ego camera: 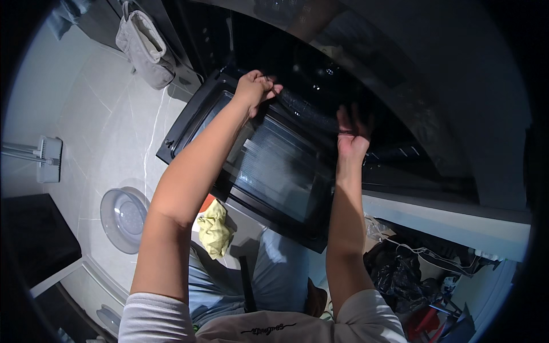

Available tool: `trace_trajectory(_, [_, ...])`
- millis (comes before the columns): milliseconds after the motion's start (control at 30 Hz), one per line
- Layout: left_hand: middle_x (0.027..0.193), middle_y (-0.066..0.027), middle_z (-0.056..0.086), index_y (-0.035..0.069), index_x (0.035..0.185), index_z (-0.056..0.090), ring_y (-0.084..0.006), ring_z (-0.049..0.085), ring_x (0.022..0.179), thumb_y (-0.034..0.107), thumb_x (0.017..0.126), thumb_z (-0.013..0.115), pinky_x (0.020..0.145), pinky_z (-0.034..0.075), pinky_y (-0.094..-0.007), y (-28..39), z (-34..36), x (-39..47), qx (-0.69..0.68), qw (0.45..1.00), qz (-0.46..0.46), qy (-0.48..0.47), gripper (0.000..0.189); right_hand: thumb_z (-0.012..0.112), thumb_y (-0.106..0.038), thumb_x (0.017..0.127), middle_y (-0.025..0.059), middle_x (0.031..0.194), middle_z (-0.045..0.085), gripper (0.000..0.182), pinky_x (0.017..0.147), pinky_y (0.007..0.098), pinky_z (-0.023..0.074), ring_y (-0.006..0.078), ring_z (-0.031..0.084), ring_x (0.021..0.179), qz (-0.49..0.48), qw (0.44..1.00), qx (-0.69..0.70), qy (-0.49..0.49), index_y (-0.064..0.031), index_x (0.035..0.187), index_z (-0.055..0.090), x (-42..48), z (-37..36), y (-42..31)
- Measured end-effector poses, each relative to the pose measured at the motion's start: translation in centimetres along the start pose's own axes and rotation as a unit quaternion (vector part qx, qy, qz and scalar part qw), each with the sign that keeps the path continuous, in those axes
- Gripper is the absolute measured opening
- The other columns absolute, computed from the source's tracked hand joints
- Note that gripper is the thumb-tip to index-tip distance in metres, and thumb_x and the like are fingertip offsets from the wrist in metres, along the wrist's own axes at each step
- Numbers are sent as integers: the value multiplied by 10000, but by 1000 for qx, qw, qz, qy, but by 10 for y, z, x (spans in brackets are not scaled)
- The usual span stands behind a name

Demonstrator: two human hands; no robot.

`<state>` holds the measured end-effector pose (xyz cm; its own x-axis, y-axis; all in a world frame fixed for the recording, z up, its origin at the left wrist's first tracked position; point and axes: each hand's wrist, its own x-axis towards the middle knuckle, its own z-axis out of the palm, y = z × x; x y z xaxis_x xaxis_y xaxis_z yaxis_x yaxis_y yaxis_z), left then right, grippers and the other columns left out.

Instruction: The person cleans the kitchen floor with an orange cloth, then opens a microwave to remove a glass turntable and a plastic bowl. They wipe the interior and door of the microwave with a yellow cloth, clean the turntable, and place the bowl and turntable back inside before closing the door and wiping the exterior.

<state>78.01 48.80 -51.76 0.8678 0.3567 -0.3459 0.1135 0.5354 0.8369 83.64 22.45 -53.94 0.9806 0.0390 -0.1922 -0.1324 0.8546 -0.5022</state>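
Observation:
Before me a dark built-in oven stands with its glass-panelled door (274,171) folded down towards my lap. My left hand (256,91) is at the cavity's mouth, above the door's hinge side, its thumb and fingers bent close together. Further right, my right hand (353,130) reaches into the shadowed cavity (309,81), palm up and fingers raised. Between the hands runs a dark, curved, speckled surface (304,110); whether it is a loose tray or the cavity floor is unclear. Shadow hides what the fingertips touch.
A crumpled yellow cloth (215,231) lies below the door, beside my knees. On the tiled floor at left are a translucent basin (124,221) and a dustpan (49,159). A grey fabric pouch (146,51) hangs upper left. Lower right holds black plastic bags (394,270) and white cables (424,253).

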Motion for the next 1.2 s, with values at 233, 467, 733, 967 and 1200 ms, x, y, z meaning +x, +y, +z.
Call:
trace_trajectory(233, [1064, -132, 636, 21, 1193, 507, -230, 668, 866, -11, 862, 448, 544, 524, -248, 12, 12, 43, 117, 992, -25, 29, 337, 568, 61, 733, 227, 1307, 444, 671, 918, 619, 431, 524, 443, 1146, -5, 1000, 2, -24, -260, 1294, 387, 20, 3, 10])
trace_trajectory(467, [1107, -101, 621, 55, 1227, 470, -234, 662, 893, 66, 871, 500, 652, 535, -215, 6, 21, 53, 92, 995, -31, 33, 357, 575, 31, 749, 195, 1297, 450, 666, 957, 585, 428, 493, 466, 1136, 3, 995, -82, -53, -199, 1330, 343, 51, -3, 7])
trace_trajectory(733, [1095, -55, 636, 122, 1143, 581, -191, 654, 887, 128, 847, 540, 685, 509, -245, 8, 16, 47, 623, 779, 69, -14, 299, 537, -60, 847, 189, 1321, 432, 546, 970, 522, 437, 391, 498, 1140, 54, 981, -182, 34, -59, 1352, 330, 62, -4, 8])
trace_trajectory(967, [976, -98, 655, 59, 974, 628, -210, 656, 801, 95, 835, 567, 623, 522, -268, 3, 27, 40, 294, 945, -91, 108, 155, 543, -154, 887, 146, 1323, 458, 440, 1015, 365, 360, 243, 442, 1219, -85, 744, -661, 37, -19, 1296, 449, 113, -24, 14])
trace_trajectory(1200, [818, -278, 625, -191, 851, 533, -313, 675, 636, -90, 760, 617, 487, 575, -295, -7, 34, 27, 174, 971, -74, 149, 159, 469, -184, 904, 135, 1278, 498, 402, 854, 363, 456, 217, 548, 1072, -36, 594, -799, 92, -7, 1265, 471, 120, -4, 21])
